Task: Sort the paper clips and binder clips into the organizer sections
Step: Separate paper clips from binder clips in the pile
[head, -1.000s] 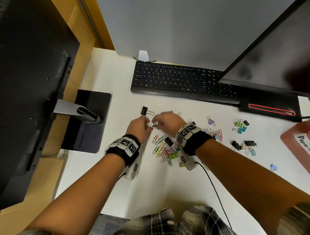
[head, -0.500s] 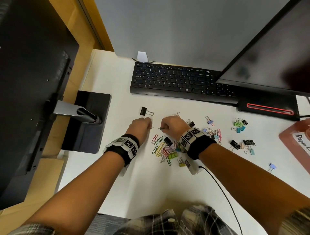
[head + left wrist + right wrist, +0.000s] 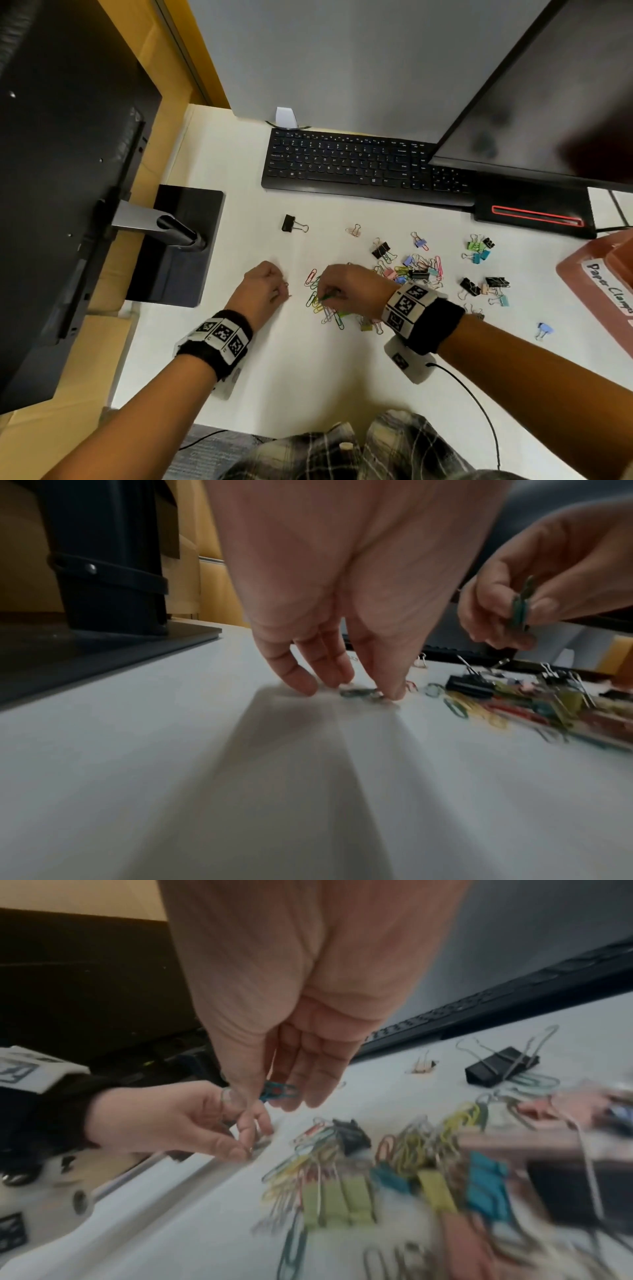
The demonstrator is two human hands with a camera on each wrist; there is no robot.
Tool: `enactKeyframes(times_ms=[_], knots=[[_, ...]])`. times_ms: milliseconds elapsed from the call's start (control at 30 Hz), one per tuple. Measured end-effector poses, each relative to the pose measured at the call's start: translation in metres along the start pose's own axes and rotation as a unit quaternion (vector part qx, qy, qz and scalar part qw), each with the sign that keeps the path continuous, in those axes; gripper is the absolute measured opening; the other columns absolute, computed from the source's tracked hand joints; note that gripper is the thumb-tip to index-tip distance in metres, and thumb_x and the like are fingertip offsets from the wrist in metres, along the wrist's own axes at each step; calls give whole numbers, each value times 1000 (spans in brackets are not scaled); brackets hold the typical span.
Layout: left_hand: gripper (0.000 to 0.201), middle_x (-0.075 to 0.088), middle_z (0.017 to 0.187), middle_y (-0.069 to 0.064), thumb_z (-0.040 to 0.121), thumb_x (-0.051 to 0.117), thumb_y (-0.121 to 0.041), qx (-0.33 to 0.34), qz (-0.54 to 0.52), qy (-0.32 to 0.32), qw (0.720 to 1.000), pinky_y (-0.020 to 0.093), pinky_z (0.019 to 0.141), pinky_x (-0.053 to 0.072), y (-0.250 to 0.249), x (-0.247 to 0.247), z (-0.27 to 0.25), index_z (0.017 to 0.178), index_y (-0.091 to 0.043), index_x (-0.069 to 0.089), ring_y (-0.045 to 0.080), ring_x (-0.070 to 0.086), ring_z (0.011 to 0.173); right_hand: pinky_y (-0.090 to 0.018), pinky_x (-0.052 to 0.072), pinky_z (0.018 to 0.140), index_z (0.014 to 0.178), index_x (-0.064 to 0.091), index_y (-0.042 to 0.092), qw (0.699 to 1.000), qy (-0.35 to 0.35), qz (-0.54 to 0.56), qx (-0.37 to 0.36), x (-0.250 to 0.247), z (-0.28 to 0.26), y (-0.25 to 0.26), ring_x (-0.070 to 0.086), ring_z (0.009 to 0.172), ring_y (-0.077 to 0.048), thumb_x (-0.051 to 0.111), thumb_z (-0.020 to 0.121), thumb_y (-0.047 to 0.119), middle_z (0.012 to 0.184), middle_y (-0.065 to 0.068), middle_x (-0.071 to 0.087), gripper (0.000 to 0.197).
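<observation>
A pile of coloured paper clips (image 3: 325, 310) lies on the white desk (image 3: 308, 377), with mixed binder clips (image 3: 419, 270) scattered to its right. My right hand (image 3: 325, 296) hovers over the pile's left side and pinches a green paper clip (image 3: 520, 607) between thumb and fingers, seen teal in the right wrist view (image 3: 277, 1092). My left hand (image 3: 284, 291) is just left of the pile, fingertips down on the desk, pinching small paper clips (image 3: 359, 693). A lone black binder clip (image 3: 289, 223) lies farther back. A reddish organizer (image 3: 582, 274) labelled "Paper Clamps" stands at the right edge.
A black keyboard (image 3: 342, 164) runs along the back, with a black bar with a red stripe (image 3: 534, 216) to its right. A monitor stand base (image 3: 178, 246) sits left of my left hand. A light blue binder clip (image 3: 544, 330) lies alone. A cable (image 3: 479, 404) trails off my right wrist.
My right hand has drawn back from the far side of the pile toward me and now pinches a green paper clip. My left hand has shifted slightly left and nearer, fingertips down on the desk.
</observation>
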State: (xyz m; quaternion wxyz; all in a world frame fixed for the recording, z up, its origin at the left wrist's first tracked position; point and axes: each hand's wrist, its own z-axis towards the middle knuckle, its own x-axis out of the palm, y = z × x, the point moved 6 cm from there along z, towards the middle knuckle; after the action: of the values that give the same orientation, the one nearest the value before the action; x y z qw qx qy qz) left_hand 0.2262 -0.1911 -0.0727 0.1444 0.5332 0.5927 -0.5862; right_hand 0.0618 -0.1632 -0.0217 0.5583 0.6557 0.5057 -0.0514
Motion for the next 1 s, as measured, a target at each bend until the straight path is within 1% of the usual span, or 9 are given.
enactKeyframes(times_ms=[67, 167, 300, 400, 533, 600, 733, 900, 1000], knots=[[6, 57, 87, 4, 78, 65, -6, -8, 18, -8, 1000, 29, 70, 46, -1, 4, -1, 73, -9, 63, 25, 57, 78, -28, 47, 82, 95, 65, 13, 999, 22, -28, 33, 9, -4, -12, 56, 87, -13, 60, 86, 19, 100, -1, 62, 13], [8, 54, 77, 1, 80, 61, -4, -42, -8, -25, 999, 28, 67, 43, -3, 3, 0, 78, -11, 58, 26, 56, 75, -33, 50, 85, 93, 65, 17, 995, -15, -52, 88, -3, -15, -37, 55, 88, -14, 60, 86, 22, 99, 2, 60, 10], [20, 62, 89, 6, 84, 59, -5, -91, -45, -6, 995, 29, 77, 44, -1, 2, 3, 103, -9, 57, 21, 56, 81, -31, 46, 85, 94, 66, 12, 990, -82, -84, 78, -22, -25, -46, 53, 95, -18, 63, 84, 19, 102, -3, 61, 12], [12, 63, 96, 11, 85, 56, -5, -81, -6, 22, 996, 31, 82, 45, 0, 8, 7, 94, -8, 63, 26, 59, 89, -29, 43, 87, 94, 68, 10, 989, -121, -73, 52, -17, -25, -28, 52, 101, -20, 64, 84, 18, 109, -5, 60, 14], [7, 59, 90, 12, 84, 59, -8, -48, 31, 26, 998, 30, 78, 42, 0, 13, 6, 87, -7, 66, 29, 56, 87, -38, 48, 85, 92, 70, 8, 996, -51, -71, 3, 24, -19, 2, 54, 101, -27, 61, 85, 17, 111, -10, 56, 14], [6, 59, 87, 9, 84, 60, -10, -35, 25, 26, 999, 33, 79, 44, -2, 11, 6, 85, -9, 65, 27, 56, 84, -32, 46, 83, 93, 68, 7, 998, -5, -70, -5, 44, -21, 3, 54, 100, -27, 61, 86, 16, 109, -11, 55, 14], [2, 62, 82, 0, 83, 63, -13, -10, -56, 51, 997, 30, 78, 46, -18, 11, -3, 85, -12, 62, 18, 55, 78, -38, 48, 88, 92, 68, 8, 998, -7, -55, 29, 46, -33, -17, 52, 103, -23, 62, 85, 17, 114, -8, 53, 13], [54, 56, 70, -11, 77, 72, -15, -33, -124, 36, 991, 12, 65, 39, -40, 20, -11, 124, -25, 48, 4, 53, 66, -39, 45, 95, 82, 73, 16, 990, -91, -83, 65, 24, -44, -38, 44, 121, -28, 70, 77, 24, 132, -8, 48, 9], [77, 57, 72, -7, 77, 73, -15, -74, -136, 30, 987, 18, 69, 38, -44, 31, -8, 140, -25, 30, 13, 56, 71, -46, 42, 100, 76, 73, 22, 989, -93, -103, 49, 27, -38, -31, 34, 132, -32, 73, 73, 26, 143, -9, 40, 5]])
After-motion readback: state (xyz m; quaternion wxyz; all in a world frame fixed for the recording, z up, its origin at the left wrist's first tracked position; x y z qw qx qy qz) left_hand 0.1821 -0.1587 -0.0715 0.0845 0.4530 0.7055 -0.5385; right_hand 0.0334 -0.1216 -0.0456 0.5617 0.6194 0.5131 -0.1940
